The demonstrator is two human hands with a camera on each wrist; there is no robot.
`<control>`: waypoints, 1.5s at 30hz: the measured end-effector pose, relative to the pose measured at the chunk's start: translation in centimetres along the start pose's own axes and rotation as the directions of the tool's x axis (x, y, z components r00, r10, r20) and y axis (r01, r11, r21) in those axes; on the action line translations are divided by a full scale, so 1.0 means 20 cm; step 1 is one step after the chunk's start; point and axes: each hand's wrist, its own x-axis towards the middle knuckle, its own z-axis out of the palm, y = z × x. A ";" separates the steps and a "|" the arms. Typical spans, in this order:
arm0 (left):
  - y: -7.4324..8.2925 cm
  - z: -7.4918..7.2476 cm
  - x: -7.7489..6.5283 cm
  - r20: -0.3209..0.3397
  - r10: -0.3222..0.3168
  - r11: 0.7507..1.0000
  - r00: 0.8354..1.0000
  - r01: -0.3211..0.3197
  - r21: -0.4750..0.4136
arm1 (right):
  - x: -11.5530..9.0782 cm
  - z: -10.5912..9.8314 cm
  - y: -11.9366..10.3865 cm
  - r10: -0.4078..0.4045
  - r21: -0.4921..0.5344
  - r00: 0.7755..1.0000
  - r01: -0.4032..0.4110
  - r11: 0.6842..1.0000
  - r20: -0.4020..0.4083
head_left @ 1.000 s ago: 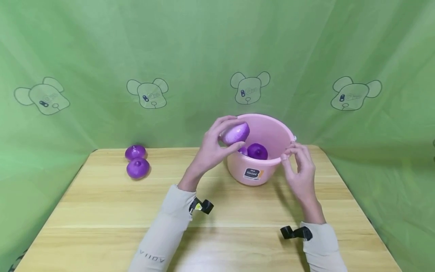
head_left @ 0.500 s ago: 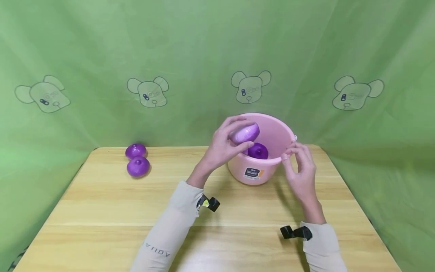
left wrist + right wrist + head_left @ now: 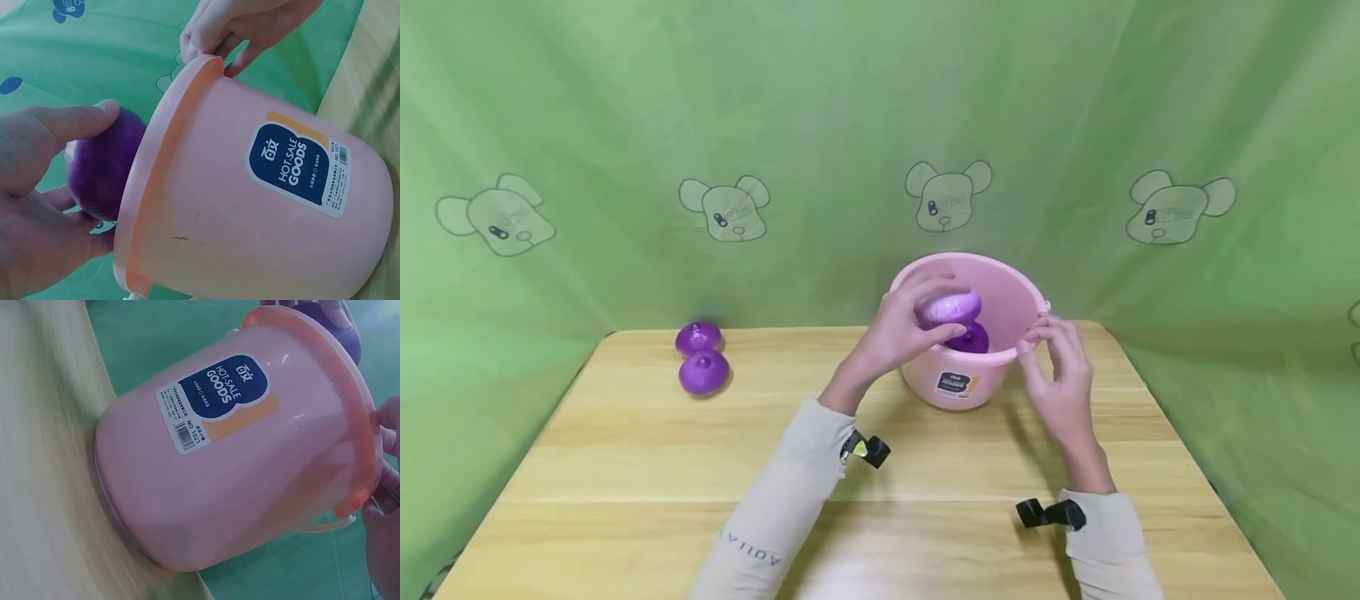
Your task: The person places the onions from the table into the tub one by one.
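Observation:
My left hand (image 3: 898, 327) holds a shiny purple onion (image 3: 955, 307) inside the mouth of the pink bucket (image 3: 917, 377). In the left wrist view the thumb lies over the top of this onion (image 3: 103, 165), close beside the bucket rim, with the fingers below it. Another purple onion (image 3: 974, 340) lies in the bucket, partly hidden under the held one. My right hand (image 3: 1063, 379) pinches the bucket's right rim between thumb and fingers, which the right wrist view also shows. The bucket stands upright, its label (image 3: 219, 394) facing me.
Two more purple onions, a rear one (image 3: 697, 337) and a front one (image 3: 703, 373), sit together at the table's back left. The wooden table (image 3: 647, 467) ends at a green curtain (image 3: 820, 100) printed with bear heads. A thin handle (image 3: 325, 525) hangs at the bucket's side.
My left hand has carried the onion rightward over the rim and lower into the bucket's mouth. The right hand stays on the rim; the two onions on the table have not moved.

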 end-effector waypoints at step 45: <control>0.03 -0.14 -0.26 -0.153 0.242 0.964 0.958 -0.255 -0.073 | 0.00 -0.01 -0.02 0.004 -0.030 1.000 -0.003 1.000 0.003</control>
